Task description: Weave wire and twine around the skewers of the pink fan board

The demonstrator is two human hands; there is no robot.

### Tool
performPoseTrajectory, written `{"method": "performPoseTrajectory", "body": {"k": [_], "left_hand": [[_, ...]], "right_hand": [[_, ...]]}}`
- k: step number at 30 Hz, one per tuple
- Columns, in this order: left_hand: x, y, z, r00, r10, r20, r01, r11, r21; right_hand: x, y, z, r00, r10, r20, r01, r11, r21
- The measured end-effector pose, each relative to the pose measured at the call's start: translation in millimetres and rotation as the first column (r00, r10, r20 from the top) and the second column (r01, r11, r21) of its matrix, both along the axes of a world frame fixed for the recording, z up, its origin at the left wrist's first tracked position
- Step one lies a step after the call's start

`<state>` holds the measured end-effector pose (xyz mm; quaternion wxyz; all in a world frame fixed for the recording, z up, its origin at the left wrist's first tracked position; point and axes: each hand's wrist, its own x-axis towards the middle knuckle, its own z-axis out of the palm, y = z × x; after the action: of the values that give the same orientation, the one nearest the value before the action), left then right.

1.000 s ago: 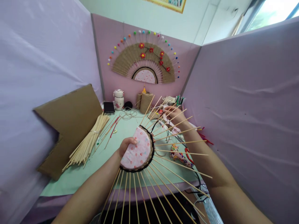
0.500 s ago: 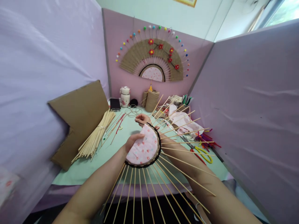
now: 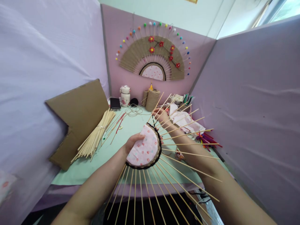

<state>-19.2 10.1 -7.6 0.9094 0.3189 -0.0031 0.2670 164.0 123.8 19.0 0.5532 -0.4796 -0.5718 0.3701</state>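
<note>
My left hand (image 3: 133,142) grips a half-round fan base (image 3: 143,148) by its straight edge, thumb on top. Pink floral cloth covers the base, and a black cord border (image 3: 156,159) runs along its curve. Thin bamboo sticks (image 3: 187,152) spread out from that curve toward me and to the right. Beyond the base's top end, my right hand (image 3: 161,115) is closed in a pinch among the upper sticks. A length of black cord (image 3: 153,120) runs from the border up to its fingertips.
A stick bundle (image 3: 96,136) lies by a bent cardboard sheet (image 3: 79,115) on the left. At the back stand a white jar (image 3: 125,96), black yarn (image 3: 134,102) and twine spools (image 3: 152,100). Cloth scraps (image 3: 185,120) and pipe cleaners (image 3: 207,139) lie right. A finished fan (image 3: 152,57) hangs ahead.
My right hand has moved right and slightly up from beyond the base's top end, drawing the black cord with it. The scissors are out of sight. My left hand keeps its hold.
</note>
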Motion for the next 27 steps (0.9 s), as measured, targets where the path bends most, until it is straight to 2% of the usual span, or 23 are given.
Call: {"method": "performPoseTrajectory", "body": {"k": [7, 12, 15, 18, 22, 27], "left_hand": [[2, -4, 2.6, 1.0, -0.013, 0.012, 0.013, 1.0, 0.001], [3, -5, 5.8, 1.0, 0.015, 0.021, -0.015, 1.0, 0.011], [1, -3, 1.2, 1.0, 0.027, 0.009, -0.027, 1.0, 0.003], [-2, 0, -5.1, 0.999, 0.034, -0.014, -0.034, 0.999, 0.004], [-2, 0, -4.1, 1.0, -0.006, -0.007, 0.006, 1.0, -0.001], [-1, -1, -1.5, 1.0, -0.008, 0.007, 0.008, 1.0, 0.017]], "right_hand": [[35, -6, 28.0, 0.996, -0.036, -0.081, 0.04, 0.998, 0.056], [38, -9, 28.9, 0.997, -0.015, -0.081, 0.02, 0.998, 0.061], [39, -10, 27.0, 0.997, -0.009, -0.076, 0.013, 0.999, 0.05], [43, -17, 32.3, 0.997, -0.011, -0.072, 0.013, 0.999, 0.031], [60, -34, 55.6, 0.998, 0.033, -0.051, -0.034, 0.999, -0.026], [89, -57, 97.2, 0.962, 0.237, -0.135, -0.255, 0.956, -0.142]]}}
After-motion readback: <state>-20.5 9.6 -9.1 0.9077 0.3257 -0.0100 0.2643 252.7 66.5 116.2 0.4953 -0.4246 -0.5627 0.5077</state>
